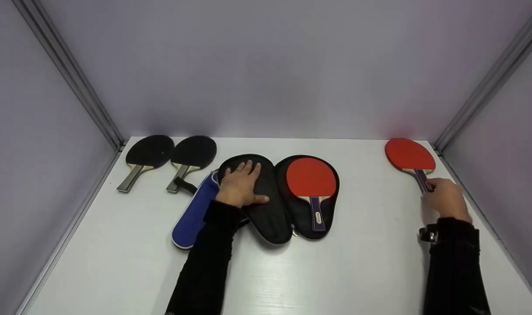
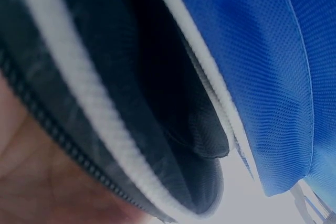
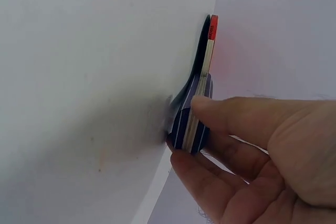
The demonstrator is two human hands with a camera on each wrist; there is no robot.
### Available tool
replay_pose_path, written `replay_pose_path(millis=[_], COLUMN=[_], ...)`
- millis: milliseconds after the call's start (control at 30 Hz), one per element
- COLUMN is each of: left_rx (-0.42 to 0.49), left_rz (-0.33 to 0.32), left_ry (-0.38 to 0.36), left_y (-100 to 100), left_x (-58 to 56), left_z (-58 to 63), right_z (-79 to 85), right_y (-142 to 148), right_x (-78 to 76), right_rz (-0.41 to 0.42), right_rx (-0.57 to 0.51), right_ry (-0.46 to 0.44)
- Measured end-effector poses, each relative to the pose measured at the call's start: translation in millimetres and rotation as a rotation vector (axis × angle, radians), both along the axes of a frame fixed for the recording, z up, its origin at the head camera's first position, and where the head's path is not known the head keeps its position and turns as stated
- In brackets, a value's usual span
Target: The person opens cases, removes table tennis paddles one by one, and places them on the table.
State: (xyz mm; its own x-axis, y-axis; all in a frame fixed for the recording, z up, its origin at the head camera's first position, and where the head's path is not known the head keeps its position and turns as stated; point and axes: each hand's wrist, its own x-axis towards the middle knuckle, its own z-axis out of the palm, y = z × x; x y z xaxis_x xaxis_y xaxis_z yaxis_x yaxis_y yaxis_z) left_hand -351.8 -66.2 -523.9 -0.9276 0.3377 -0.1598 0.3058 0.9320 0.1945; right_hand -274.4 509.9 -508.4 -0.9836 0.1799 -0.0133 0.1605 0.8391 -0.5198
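Observation:
An unzipped paddle case lies spread out mid-table, its black inner half [image 1: 270, 218] under my left hand [image 1: 239, 186], whose fingers are spread flat on it. In the other half of the case [image 1: 284, 175] lies a red table tennis paddle [image 1: 311, 177], handle toward me. The blue outer pocket [image 1: 191, 223] shows beneath my left forearm; the left wrist view has its blue fabric [image 2: 257, 66] close up. At the far right, my right hand [image 1: 447, 199] pinches the purple handle [image 3: 191, 124] of a second red paddle [image 1: 409, 155] between thumb and fingers.
Two black table tennis paddles [image 1: 149, 151] [image 1: 194, 152] lie at the back left of the white table [image 1: 362, 271]. A black strap [image 1: 185, 185] crosses the nearer one's handle. Pale panels [image 1: 266, 65] wall in the back and both sides.

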Motion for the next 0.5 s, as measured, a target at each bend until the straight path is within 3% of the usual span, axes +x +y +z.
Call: replay_pose_path(millis=[200,500], left_rx=[0.000,-0.023], left_rz=[0.005,0.006], left_ry=[0.010,-0.019], left_y=[0.2,2.5], left_x=[-0.8,2.3], left_z=[-1.7,4.6], right_z=[12.6,39.7], right_y=[-2.4,-31.2], right_x=[-3.5,-8.6], right_rz=[0.007,0.074], right_rx=[0.004,0.092], right_ry=[-0.069,0.062])
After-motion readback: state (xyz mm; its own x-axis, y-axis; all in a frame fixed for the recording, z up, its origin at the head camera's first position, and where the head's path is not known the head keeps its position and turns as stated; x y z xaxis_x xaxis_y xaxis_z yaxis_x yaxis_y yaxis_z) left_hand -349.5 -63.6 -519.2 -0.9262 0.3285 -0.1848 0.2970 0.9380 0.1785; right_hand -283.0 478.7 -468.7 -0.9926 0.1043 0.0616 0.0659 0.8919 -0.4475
